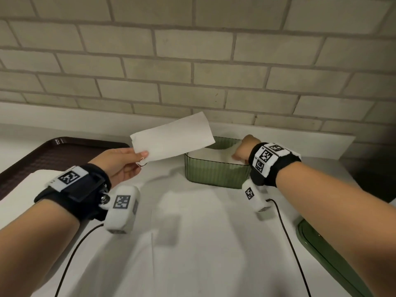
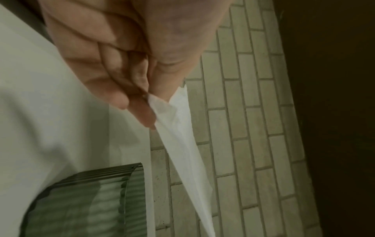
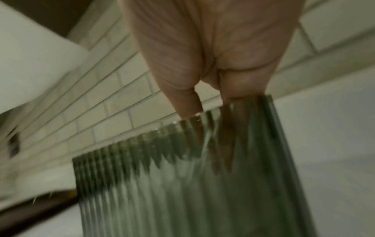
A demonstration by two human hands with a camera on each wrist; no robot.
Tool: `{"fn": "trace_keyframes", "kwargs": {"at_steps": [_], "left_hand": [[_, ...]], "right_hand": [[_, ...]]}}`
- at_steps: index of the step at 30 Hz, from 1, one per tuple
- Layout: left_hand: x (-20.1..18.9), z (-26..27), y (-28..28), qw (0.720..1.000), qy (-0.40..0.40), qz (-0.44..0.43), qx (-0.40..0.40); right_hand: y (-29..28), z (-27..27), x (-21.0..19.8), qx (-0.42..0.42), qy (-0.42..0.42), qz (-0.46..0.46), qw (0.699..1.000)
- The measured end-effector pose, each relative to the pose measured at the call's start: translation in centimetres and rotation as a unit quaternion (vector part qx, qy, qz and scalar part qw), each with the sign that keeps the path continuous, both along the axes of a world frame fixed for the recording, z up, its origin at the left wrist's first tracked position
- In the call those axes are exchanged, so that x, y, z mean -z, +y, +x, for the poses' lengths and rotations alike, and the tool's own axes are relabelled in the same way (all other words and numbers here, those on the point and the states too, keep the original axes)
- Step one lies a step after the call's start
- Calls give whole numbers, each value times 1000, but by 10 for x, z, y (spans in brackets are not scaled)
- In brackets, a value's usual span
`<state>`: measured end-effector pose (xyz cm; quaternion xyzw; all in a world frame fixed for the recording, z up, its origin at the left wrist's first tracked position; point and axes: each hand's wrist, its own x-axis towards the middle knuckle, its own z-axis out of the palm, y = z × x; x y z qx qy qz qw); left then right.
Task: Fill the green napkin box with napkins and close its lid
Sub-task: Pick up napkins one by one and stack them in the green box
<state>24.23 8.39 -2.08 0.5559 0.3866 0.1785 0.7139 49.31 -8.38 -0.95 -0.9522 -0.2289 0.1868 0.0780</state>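
Note:
The green ribbed napkin box (image 1: 216, 173) stands open on the white counter, with white napkins (image 1: 214, 156) lying inside it. My left hand (image 1: 142, 158) pinches one corner of a folded white napkin (image 1: 173, 139) and holds it in the air just left of and above the box. In the left wrist view the left hand (image 2: 150, 112) has thumb and fingertips closed on that napkin (image 2: 182, 152), above the box (image 2: 91, 200). My right hand (image 1: 240, 152) reaches down into the box's right end. Its straight fingers (image 3: 227, 144) show through the ribbed wall (image 3: 162, 192), resting on the napkins.
The green lid (image 1: 317, 249) lies on the counter at the near right. A dark brown tray (image 1: 53, 155) at the left carries a stack of white napkins (image 1: 32, 185). A brick wall (image 1: 192, 61) rises behind the counter. Cables trail from both wrists.

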Motion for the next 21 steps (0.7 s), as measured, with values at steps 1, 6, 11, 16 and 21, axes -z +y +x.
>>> {"fn": "trace_keyframes", "kwargs": {"at_steps": [1,6,11,16,21], "left_hand": [[0,5,1,1000,5,2,6],[-5,37,6,997,57,51,30],[-15,76,4,989,90,115,22],[-25,116,-4,965,160,188,93],[-26,149,-21,913,250,275,165]], "right_hand": [[-1,-3,-1,-5,-21,-9,1000],[-15,-7,-11,-124,-94,-77,985],[-33,-4,-24,-167,-152,-95,969],[-68,-15,-39,-176,-144,-62,972],[-118,-35,-35,-205,-75,8,976]]}}
